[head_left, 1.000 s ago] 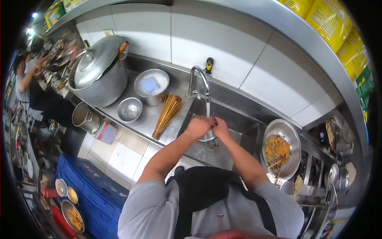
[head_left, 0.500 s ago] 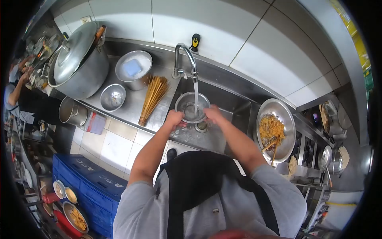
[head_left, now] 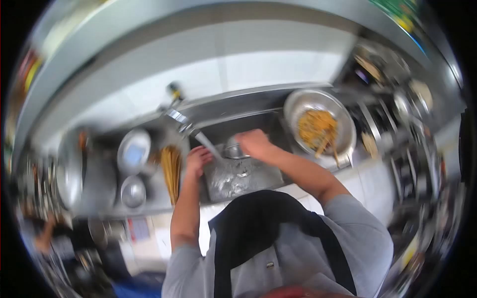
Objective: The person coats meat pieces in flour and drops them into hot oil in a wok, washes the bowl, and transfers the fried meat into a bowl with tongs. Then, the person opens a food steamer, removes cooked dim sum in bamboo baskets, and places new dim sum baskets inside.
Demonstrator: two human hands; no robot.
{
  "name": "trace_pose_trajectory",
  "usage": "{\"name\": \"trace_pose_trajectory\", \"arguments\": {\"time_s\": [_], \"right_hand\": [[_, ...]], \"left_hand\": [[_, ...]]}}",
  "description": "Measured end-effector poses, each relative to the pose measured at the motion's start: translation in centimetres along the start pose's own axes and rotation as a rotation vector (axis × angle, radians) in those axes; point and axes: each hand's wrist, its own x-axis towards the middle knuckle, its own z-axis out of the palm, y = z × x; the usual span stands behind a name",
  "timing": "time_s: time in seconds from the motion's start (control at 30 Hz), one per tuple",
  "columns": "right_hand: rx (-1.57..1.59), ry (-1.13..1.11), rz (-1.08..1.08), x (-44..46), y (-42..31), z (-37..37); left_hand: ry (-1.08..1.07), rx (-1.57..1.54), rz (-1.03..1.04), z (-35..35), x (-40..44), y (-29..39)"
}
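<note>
- Taking the small round silver metal bowl (head_left: 235,151) as the clock's centre: it is inside the rectangular stainless-steel sink (head_left: 233,186), near the back; whether it touches the sink floor cannot be told.
- Right hand (head_left: 254,143), between 2 and 3 o'clock: partly closed, fingers bent over the bowl's rim and gripping it; the thumb's placement cannot be made out.
- Left hand (head_left: 199,160), between 8 and 9 o'clock: loosely open, fingers parted, holding nothing, just beside the white stream of running water (head_left: 210,146); whether the fingertips are wet by it is unclear.
- Curved chrome tap (head_left: 180,120), at 10 o'clock: blurred, its water slanting across the view into the sink.
- Bundle of thin tan wooden sticks (head_left: 171,169), between 8 and 9 o'clock, on the bench beyond the left hand.
- Wide shiny steel bowl of orange-yellow food (head_left: 344,111), between 2 and 3 o'clock, with wooden utensils (head_left: 329,146) in it.
- Hard to make out: the right hand covers part of the small bowl; the big grey metal pot (head_left: 97,179) at 9 o'clock is smeared; the blue plastic crate (head_left: 141,286) at 7 o'clock is cut off below.
</note>
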Motion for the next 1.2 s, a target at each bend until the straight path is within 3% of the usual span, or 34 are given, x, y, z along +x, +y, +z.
{"name": "trace_pose_trajectory", "arguments": {"time_s": [0.07,0.1,0.13,0.17,0.2,0.23,0.27,0.3,0.33,0.4,0.43,0.47,0.5,0.57,0.6,0.63,0.67,0.73,0.8,0.9,0.97,1.03,1.07,1.1,1.13,1.17,1.2], "right_hand": [[-0.013,0.090,0.134,-3.5,-1.6,-2.6],[-0.053,0.028,0.163,-4.9,-2.1,-1.2],[0.000,0.033,0.083,-6.3,-1.9,1.9],[-0.033,-0.235,-0.038,-7.3,-2.3,0.9],[-0.009,-0.210,0.025,-8.3,-2.7,1.6],[0.019,-0.181,0.076,-8.9,-3.0,2.3],[0.057,0.001,0.187,-10.2,-3.5,1.3],[0.085,0.146,0.285,-11.2,-3.9,0.1],[0.007,0.132,0.294,-11.5,-3.7,0.3],[-0.073,0.138,0.354,-12.4,-4.4,1.3],[-0.025,0.031,0.240,-12.8,-4.9,1.7],[0.033,-0.081,0.113,-13.5,-5.2,2.0],[0.032,-0.051,0.123,-15.3,-6.1,1.7],[0.216,0.179,0.439,-17.0,-6.6,0.4],[0.212,0.191,0.441,-18.5,-6.8,-0.2],[0.308,0.341,0.489,-20.5,-6.9,-0.9],[0.405,0.497,0.546,-22.6,-6.9,-1.6],[0.468,0.508,0.663,-27.7,-6.9,-2.7],[0.507,0.505,0.799,-34.8,-6.9,-3.9],[0.466,0.495,0.895,-46.3,-7.1,-4.8],[0.348,0.443,1.104,-55.8,-6.4,-2.5],[0.360,0.391,1.479,-66.0,-5.4,0.3],[0.376,0.490,1.638,-71.3,-6.4,-0.6],[0.589,0.822,1.698,-77.3,-6.8,0.5],[-0.116,0.545,1.652,-83.7,-6.7,2.1],[0.420,1.321,1.826,-87.7,-8.7,1.3],[0.508,1.522,2.002,-91.5,-9.7,-0.7]], "left_hand": [[-0.139,-0.211,0.004,-2.2,5.4,0.9],[-0.139,-0.224,0.024,-0.8,6.2,3.2],[-0.268,-0.233,0.041,-0.5,7.4,5.5],[-0.370,-0.233,0.091,-0.9,9.1,7.9],[-0.244,-0.206,0.103,0.4,8.4,11.4],[-0.288,-0.325,0.043,-0.2,10.3,13.9],[-0.127,-0.248,0.110,2.2,7.9,15.8],[-0.298,-0.194,0.031,1.9,7.2,15.9],[-0.555,-0.206,-0.152,0.2,9.8,14.6],[-0.586,-0.026,-0.481,0.6,6.5,12.2],[-0.357,0.198,-0.410,0.7,5.7,10.9],[-0.216,0.198,-0.293,0.5,7.3,9.3],[-0.149,0.219,-0.172,0.5,6.8,8.6],[-0.090,0.292,0.050,0.9,7.1,8.6],[-0.075,0.354,0.186,1.0,7.2,9.2],[-0.082,0.457,0.346,1.0,7.3,10.1],[-0.086,0.608,0.537,1.3,7.4,11.2],[0.211,1.394,0.942,2.0,6.1,13.1],[0.380,1.429,1.258,6.0,4.6,9.1],[0.201,1.265,1.425,14.0,0.2,1.1],[-0.017,1.232,1.406,20.7,-4.7,-5.4],[-0.253,1.238,1.330,26.6,-9.1,-11.7],[-0.365,1.251,1.274,29.3,-11.2,-14.7],[-0.471,1.264,1.214,31.6,-13.1,-17.5],[-0.570,1.273,1.148,34.0,-14.9,-19.9],[-0.664,1.278,1.080,36.1,-16.7,-22.2],[-0.742,1.287,1.016,38.0,-18.1,-24.5]]}}
